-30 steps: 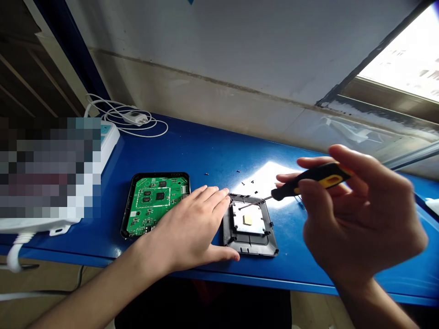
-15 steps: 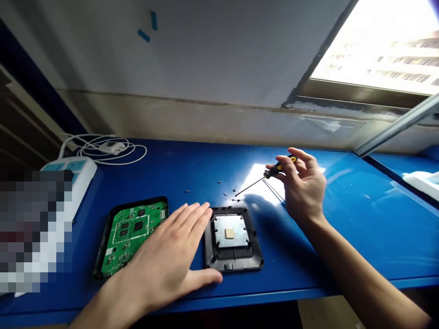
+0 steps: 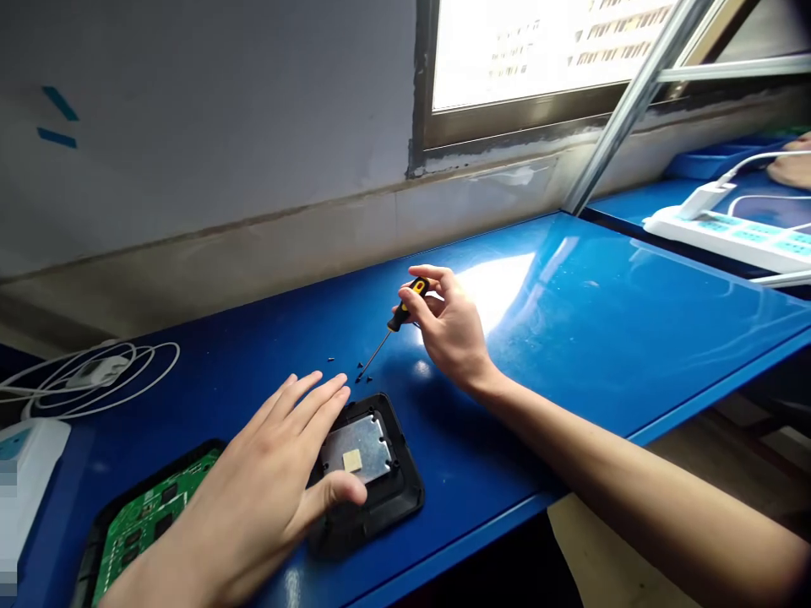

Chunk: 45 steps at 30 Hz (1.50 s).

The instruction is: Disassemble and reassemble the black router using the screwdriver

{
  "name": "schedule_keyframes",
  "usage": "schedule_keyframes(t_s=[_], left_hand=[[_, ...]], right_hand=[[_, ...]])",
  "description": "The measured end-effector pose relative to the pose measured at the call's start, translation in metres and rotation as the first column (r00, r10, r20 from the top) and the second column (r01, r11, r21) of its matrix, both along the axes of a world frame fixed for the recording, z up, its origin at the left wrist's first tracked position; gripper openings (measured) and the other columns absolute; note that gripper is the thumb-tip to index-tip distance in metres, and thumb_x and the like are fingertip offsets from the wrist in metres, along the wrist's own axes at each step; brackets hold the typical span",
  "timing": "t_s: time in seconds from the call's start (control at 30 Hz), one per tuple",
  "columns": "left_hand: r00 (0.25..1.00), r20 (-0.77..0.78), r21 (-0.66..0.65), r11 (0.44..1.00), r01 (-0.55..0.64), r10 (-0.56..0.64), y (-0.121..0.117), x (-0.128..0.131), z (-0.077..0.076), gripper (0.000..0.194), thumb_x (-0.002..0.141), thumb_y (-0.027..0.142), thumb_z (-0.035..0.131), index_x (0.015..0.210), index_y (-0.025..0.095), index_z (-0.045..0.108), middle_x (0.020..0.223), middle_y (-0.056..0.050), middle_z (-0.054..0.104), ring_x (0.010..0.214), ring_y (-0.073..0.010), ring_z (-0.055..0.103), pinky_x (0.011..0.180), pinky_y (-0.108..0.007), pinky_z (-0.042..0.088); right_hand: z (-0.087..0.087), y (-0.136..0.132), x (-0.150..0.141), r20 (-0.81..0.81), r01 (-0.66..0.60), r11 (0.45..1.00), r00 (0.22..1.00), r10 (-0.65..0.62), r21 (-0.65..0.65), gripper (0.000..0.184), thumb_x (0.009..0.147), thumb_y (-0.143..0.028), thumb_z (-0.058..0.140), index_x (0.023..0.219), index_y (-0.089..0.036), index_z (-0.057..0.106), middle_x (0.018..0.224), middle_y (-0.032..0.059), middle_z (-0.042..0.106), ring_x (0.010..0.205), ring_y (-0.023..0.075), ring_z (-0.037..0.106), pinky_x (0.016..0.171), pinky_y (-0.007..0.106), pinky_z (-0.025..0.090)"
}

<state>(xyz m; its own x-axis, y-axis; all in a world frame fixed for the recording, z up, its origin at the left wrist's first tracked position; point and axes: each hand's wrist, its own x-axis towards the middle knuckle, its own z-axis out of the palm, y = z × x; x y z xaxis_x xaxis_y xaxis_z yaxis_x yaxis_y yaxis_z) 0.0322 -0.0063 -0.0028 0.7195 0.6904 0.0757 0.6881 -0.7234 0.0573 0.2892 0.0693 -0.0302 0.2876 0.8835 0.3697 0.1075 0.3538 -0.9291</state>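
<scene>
My right hand point(image 3: 453, 329) grips a black and yellow screwdriver point(image 3: 405, 306), its thin shaft slanting down to the left. The tip is among several small dark screws point(image 3: 369, 379) on the blue tabletop. With fingers stretched out, my left hand point(image 3: 279, 456) reaches over the near-left part of a black plastic cover point(image 3: 405, 490); whether it presses on the cover I cannot tell. A silvery metal plate point(image 3: 373, 443) with a small beige pad point(image 3: 351, 460) sits in that cover. Partly behind my left forearm is a green circuit board point(image 3: 136, 523) in a black shell.
A coiled white cable point(image 3: 145, 380) with a plug lies at the left, beside a white power strip point(image 3: 38, 456). At the right, beyond a metal post point(image 3: 627, 110), are another power strip point(image 3: 748, 241) and another person's hand point(image 3: 791, 169). The desk's front edge runs diagonally.
The camera view has swung to the right, bringing the other person's hand into sight. The screwdriver is held more upright, its tip still among the screws. My left hand stays spread over the cover.
</scene>
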Motion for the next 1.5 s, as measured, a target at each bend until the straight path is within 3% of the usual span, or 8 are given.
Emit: schedule_keyframes(t_s=[0.13,0.37,0.63,0.87,1.07,1.5], left_hand=[[0.999,-0.037,0.015,1.0,0.014,-0.014,0.018,0.014,-0.006,0.086,0.101,0.079,0.025,0.158,0.019,0.049,0.163,-0.008,0.051,0.155,-0.0343,0.038,0.126,-0.057,0.037],[0.997,-0.073,0.034,0.999,0.03,-0.028,0.025,0.005,-0.018,0.083,0.102,0.077,0.021,0.157,0.022,0.05,0.161,-0.004,0.054,0.156,-0.0332,0.038,0.125,-0.057,0.038],[0.999,-0.042,0.01,0.999,0.031,-0.031,0.027,0.006,-0.019,0.08,0.103,0.075,0.024,0.159,0.023,0.047,0.161,-0.005,0.054,0.155,-0.0334,0.039,0.125,-0.058,0.038],[1.0,-0.024,-0.007,1.0,0.017,-0.017,0.025,0.015,-0.007,0.087,0.102,0.077,0.02,0.154,0.017,0.053,0.157,-0.011,0.058,0.148,-0.0385,0.049,0.119,-0.063,0.045],[1.0,0.021,-0.023,1.0,-0.008,0.009,0.027,0.013,-0.016,0.078,0.103,0.075,0.023,0.157,0.026,0.049,0.16,-0.005,0.056,0.153,-0.0336,0.043,0.123,-0.06,0.041],[0.998,0.047,-0.079,0.997,-0.025,0.029,0.026,0.012,-0.013,0.078,0.102,0.077,0.021,0.156,0.029,0.051,0.159,-0.004,0.056,0.153,-0.0325,0.043,0.125,-0.06,0.038]], right_hand=[[-0.001,-0.001,-0.002,0.016,0.011,1.0,1.0,-0.011,0.014,0.031,0.093,-0.039,0.069,0.118,-0.023,0.06,0.099,0.0031,0.072,0.076,0.0164,0.074,0.075,0.035,0.063],[0.004,-0.002,-0.001,0.039,0.027,0.999,0.999,-0.028,0.045,0.025,0.094,-0.029,0.07,0.117,-0.022,0.062,0.1,0.0023,0.074,0.075,0.0134,0.069,0.077,0.032,0.06],[0.005,-0.005,-0.001,0.03,0.014,0.997,0.999,-0.016,0.071,0.025,0.095,-0.029,0.071,0.117,-0.021,0.062,0.11,0.0041,0.074,0.08,0.0133,0.071,0.079,0.032,0.062],[0.005,-0.007,-0.002,0.012,-0.003,0.996,1.0,0.002,0.088,0.026,0.095,-0.031,0.07,0.118,-0.023,0.06,0.109,0.0033,0.073,0.079,0.0129,0.072,0.076,0.031,0.063],[0.004,-0.007,-0.003,0.012,-0.004,0.996,1.0,0.003,0.093,0.026,0.095,-0.033,0.07,0.117,-0.024,0.06,0.109,0.003,0.074,0.079,0.0138,0.072,0.074,0.031,0.062],[0.01,-0.003,0.01,-0.02,0.131,0.98,0.991,-0.13,0.147,0.029,0.097,-0.036,0.067,0.121,-0.024,0.056,0.094,0.0006,0.067,0.069,0.0143,0.069,0.067,0.032,0.06]])
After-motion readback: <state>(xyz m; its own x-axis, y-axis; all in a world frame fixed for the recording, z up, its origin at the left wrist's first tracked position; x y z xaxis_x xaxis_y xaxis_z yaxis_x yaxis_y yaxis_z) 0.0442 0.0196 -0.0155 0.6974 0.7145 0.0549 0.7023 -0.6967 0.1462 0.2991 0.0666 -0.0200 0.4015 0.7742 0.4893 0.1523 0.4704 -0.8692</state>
